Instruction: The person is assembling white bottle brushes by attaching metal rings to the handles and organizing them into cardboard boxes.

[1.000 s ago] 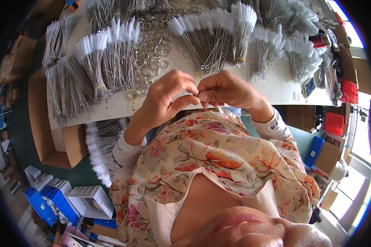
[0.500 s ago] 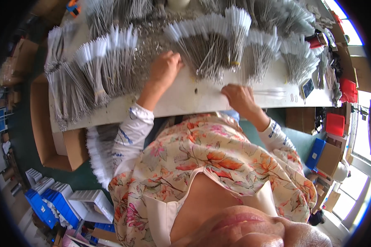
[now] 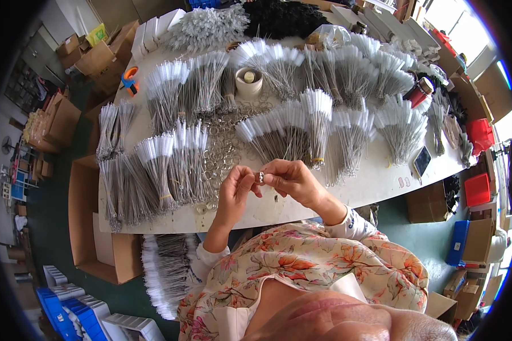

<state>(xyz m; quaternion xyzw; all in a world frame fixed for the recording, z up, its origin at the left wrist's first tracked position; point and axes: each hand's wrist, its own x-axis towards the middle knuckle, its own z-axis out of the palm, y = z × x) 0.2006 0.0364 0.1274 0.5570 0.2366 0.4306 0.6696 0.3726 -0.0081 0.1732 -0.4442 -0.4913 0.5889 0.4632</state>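
Observation:
Above the near edge of the table, both hands meet at a small silvery metal ring. My left hand pinches it from the left, thumb and fingers closed. From the right, the thumb and fingertips of my right hand close on the same piece; fingers cover part of it. Many loose metal rings are scattered over the table just beyond my left hand. Past my right hand lies a fanned bundle of thin wire brushes with white bristle ends. More brush bundles lie to the left.
A cream round container stands among the bundles. An orange-and-blue tape dispenser sits at the far left, and a phone at the right. Below the table's left side is an open cardboard box; white and black bristle piles lie at the back.
My hands, apart before, have come together around the small ring. The view has tilted up, so more of the table's far side shows.

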